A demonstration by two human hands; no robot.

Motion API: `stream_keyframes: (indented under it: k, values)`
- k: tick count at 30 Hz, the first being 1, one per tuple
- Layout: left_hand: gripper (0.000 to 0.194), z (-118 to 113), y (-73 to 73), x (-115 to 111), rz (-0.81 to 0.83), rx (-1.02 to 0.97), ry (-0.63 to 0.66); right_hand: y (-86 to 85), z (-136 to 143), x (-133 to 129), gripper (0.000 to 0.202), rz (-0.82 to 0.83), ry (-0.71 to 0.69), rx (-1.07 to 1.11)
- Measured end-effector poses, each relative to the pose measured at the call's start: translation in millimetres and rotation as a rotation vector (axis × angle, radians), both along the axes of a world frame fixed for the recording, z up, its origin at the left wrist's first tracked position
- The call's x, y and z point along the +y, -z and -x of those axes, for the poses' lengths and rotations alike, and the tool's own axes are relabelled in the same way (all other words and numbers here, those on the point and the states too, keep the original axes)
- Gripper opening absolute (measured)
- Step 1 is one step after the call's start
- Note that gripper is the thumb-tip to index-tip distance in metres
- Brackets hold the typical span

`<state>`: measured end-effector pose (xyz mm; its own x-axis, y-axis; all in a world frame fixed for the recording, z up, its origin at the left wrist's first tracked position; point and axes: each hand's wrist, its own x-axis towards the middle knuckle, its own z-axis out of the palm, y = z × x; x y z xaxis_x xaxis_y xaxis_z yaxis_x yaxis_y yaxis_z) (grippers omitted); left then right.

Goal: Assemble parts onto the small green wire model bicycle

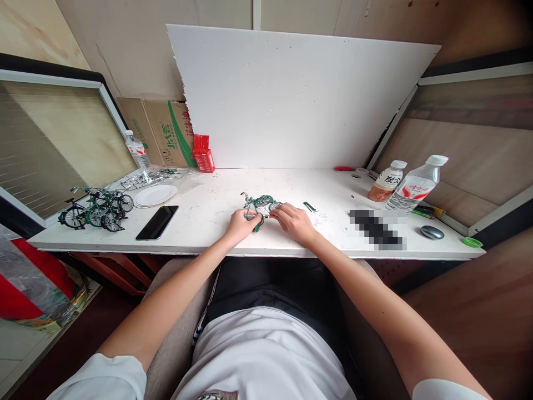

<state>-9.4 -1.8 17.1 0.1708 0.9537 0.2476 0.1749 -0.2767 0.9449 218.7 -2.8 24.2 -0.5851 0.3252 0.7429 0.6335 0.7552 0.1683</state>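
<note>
A small green and black model bicycle (263,201) is between my hands near the front edge of the white table. My left hand (242,226) grips its near left side, thumb and fingers closed on the frame. My right hand (293,222) is closed in a pinch at the bicycle's right side, by a wheel. What its fingertips hold is too small and too covered to make out. A few thin dark green parts (309,206) lie just right of the bicycle.
Several assembled model bicycles (97,208) stand at the left, with a phone (157,223) and white plates (155,195) beside them. Bottles (417,186) and a mouse (432,232) are at the right. A red box (204,154) and white board (300,100) stand behind.
</note>
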Motion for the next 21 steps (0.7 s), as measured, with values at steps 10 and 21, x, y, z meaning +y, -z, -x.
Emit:
stream_keyframes:
  k: [10,21]
  values:
    - [0.03,0.3,-6.0,-4.8,0.005,-0.009,-0.006,0.7,-0.8,0.5,0.026,0.012,-0.003,0.005]
    - [0.03,0.0,-5.6,-4.4,-0.001,-0.03,-0.004,1.4,-0.3,0.2,0.023,0.012,-0.003,0.002]
